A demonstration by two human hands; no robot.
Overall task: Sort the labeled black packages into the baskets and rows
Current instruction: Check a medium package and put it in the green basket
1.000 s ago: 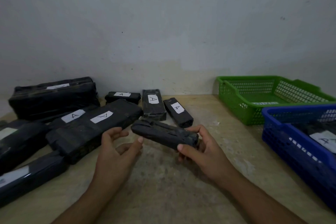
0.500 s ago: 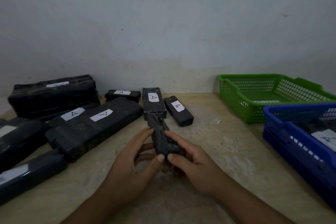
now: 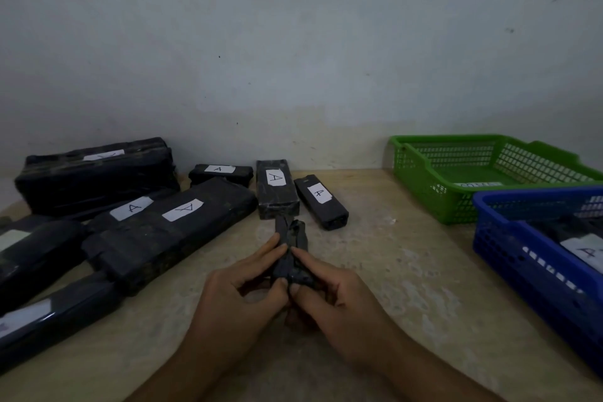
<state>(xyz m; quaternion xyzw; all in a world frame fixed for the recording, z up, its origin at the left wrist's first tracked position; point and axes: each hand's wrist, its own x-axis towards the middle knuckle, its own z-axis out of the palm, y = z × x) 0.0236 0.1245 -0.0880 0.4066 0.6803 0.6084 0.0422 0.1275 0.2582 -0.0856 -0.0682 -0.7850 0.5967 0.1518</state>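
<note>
Sorting at a worktable: a person's left hand (image 3: 241, 290) and right hand (image 3: 329, 292) both pinch a small black pack (image 3: 290, 245) at its near end, thumbs and forefingers curled round it. They hold it lengthwise over the middle of the table (image 3: 375, 271); whether it rests on the surface cannot be told. Its far end sits just in front of the "A" packs (image 3: 277, 188) lined up by the wall, and no label shows on the face turned to the camera. Large packs (image 3: 169, 228) lie to the left. To the right stand a green basket (image 3: 416, 170) and a blue basket (image 3: 522, 258), the blue one holding a labelled pack (image 3: 584, 248). Held by fingertips alone, the small pack is probably light, and its straight outline suggests a stiff core. The wrinkled, faintly glossy wrap looks loose and may slip or tear, so a firmer hold would be across the long sides at mid-length.
</note>
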